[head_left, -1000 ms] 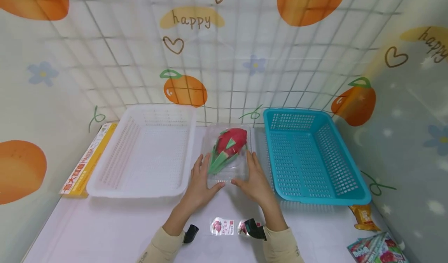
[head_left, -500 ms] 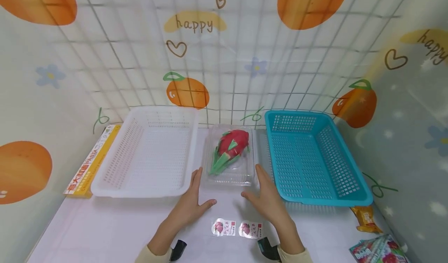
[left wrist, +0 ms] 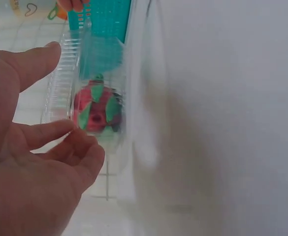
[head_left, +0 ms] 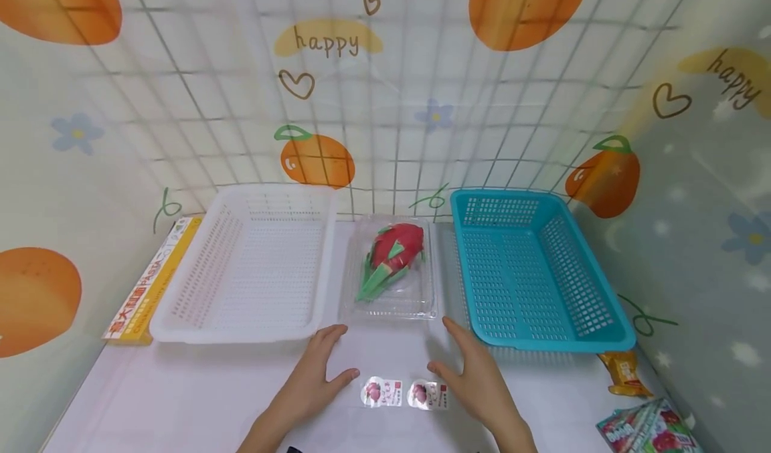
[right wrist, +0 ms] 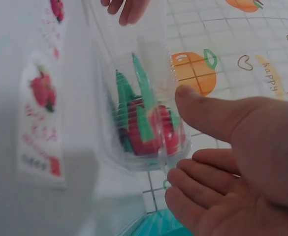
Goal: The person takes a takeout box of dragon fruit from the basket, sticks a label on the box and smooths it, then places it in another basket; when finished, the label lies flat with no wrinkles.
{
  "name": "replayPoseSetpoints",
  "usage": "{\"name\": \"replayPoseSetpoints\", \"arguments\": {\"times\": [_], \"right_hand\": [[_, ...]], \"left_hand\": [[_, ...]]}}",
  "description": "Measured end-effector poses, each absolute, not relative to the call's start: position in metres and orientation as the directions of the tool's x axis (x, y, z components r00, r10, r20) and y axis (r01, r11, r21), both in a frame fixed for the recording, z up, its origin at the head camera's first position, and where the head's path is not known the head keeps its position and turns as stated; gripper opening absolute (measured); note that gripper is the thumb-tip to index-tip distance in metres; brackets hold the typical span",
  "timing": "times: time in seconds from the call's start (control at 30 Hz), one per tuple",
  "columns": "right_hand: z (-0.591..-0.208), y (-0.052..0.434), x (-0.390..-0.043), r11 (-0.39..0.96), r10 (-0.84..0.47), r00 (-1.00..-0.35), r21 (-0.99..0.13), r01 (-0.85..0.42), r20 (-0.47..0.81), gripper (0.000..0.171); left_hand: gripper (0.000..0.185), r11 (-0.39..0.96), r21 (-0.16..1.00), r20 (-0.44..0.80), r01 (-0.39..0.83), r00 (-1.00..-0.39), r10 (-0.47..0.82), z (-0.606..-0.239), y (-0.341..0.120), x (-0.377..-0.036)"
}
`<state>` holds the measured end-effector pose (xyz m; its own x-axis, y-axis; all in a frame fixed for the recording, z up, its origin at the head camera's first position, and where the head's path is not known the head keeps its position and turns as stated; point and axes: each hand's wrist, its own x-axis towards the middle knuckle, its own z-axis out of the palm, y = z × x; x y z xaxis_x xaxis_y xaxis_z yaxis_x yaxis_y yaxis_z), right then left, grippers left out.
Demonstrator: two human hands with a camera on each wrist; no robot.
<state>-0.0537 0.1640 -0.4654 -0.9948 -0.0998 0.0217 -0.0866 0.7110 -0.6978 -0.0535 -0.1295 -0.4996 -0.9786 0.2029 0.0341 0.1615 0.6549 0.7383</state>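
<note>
A red dragon fruit [head_left: 395, 249] with green scales lies inside a clear plastic box [head_left: 391, 314] between the two baskets. Below the box's near left corner is my left hand [head_left: 310, 379], fingers relaxed and holding nothing. My right hand [head_left: 478, 379] is on the other side, thumb and fingers spread apart, also holding nothing. Both hands are apart from the box in the head view. Two stickers with a dragon fruit picture lie between the hands: a left sticker [head_left: 382, 393] and a right sticker [head_left: 427, 395]. The right wrist view shows the fruit [right wrist: 151, 130] through the clear plastic wall.
To the left stands a white basket [head_left: 241, 336], with a yellow pasta box [head_left: 144, 292] beside it. A teal basket [head_left: 548, 339] stands to the right. An orange snack packet [head_left: 626, 375] and a colourful packet [head_left: 647, 429] lie at the table's right edge.
Both hands have drawn back from the sides of the clear box towards the person. The box with the dragon fruit stays in place, and the right sticker has come into full view.
</note>
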Motion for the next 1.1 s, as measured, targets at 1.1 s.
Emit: {"name": "replayPoseSetpoints", "arguments": {"times": [1.1], "right_hand": [[-0.517,0.189,-0.039,0.666,-0.03,-0.999,-0.746,0.01,-0.039,0.063]], "left_hand": [[0.057,0.687,0.703,-0.033,0.187,-0.955,0.294,-0.521,-0.164,-0.042]]}}
